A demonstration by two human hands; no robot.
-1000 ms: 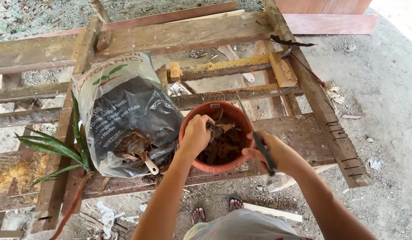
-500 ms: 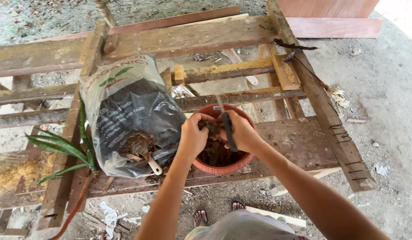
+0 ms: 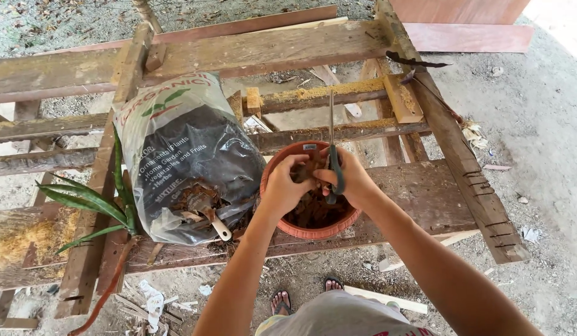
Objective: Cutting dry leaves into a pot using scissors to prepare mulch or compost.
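Two hands point(image 3: 313, 180) in one terracotta pot point(image 3: 313, 231), one scissors point(image 3: 333, 163), one soil bag point(image 3: 183, 155)

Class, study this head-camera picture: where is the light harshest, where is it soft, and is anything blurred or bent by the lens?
Head view: daylight is soft and even over the weathered wooden bench, with no hard shadows; the top right corner of the concrete ground washes out to near white; the clear plastic soil bag shows small glints; both hands, left and right, over the round terracotta-coloured pot, look sharp; the bench's planks splay outward, a wide-angle effect.
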